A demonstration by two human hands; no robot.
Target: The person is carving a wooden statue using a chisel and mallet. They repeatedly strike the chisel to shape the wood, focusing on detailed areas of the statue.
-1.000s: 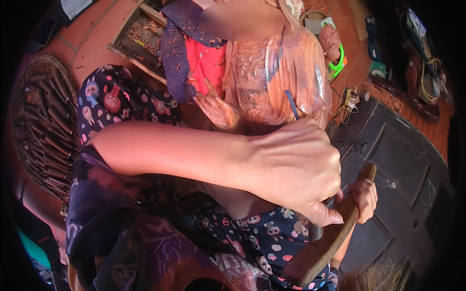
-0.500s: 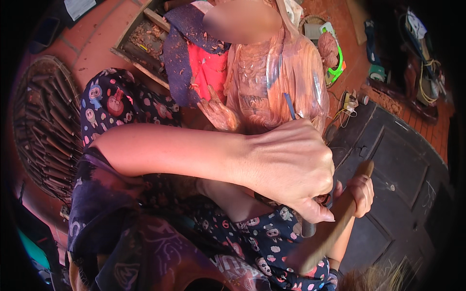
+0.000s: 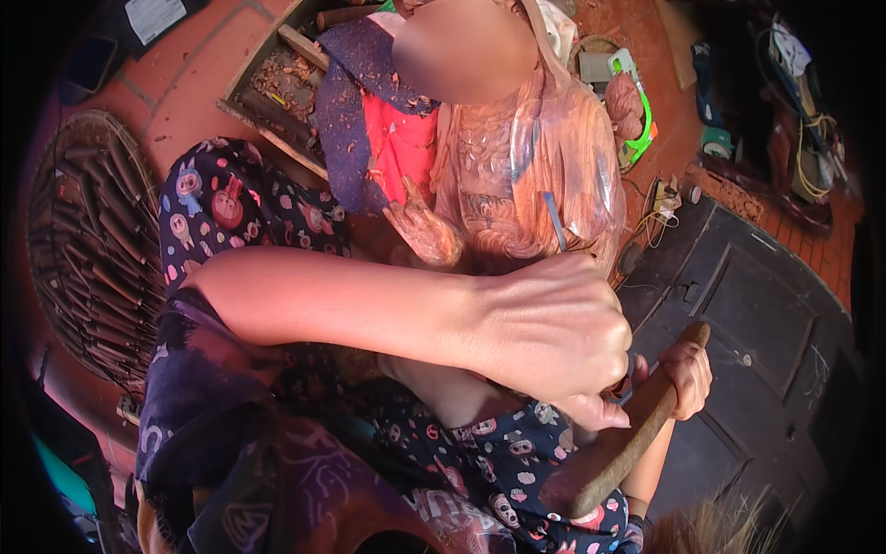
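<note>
My left hand (image 3: 568, 328) is closed around a chisel, thumb stretched along its handle. The narrow blade of the chisel (image 3: 554, 220) points away from me, against the lower right side of a carved reddish wooden figure (image 3: 489, 189). The grip is mostly hidden under my fist. To its right, my right hand (image 3: 689, 380) is wrapped round a thick wooden stick used like a mallet (image 3: 618, 452). The stick slants toward me, its broad end near the chisel's butt; I cannot tell whether they touch. A carved wooden hand (image 3: 425, 231) sticks out left of the figure.
A round basket (image 3: 46, 198) full of chisels stands at the left. Beyond my knee is a wooden tray (image 3: 268, 143) with shavings, beside a dark blue and red cloth (image 3: 397, 138). A dark panelled board (image 3: 757, 305) lies at the right. Cables (image 3: 660, 217) lie near it.
My left hand has drawn slightly back toward me, and more of the chisel blade shows. The wooden stick, blurred before, is now sharp. The whole view has shifted a little.
</note>
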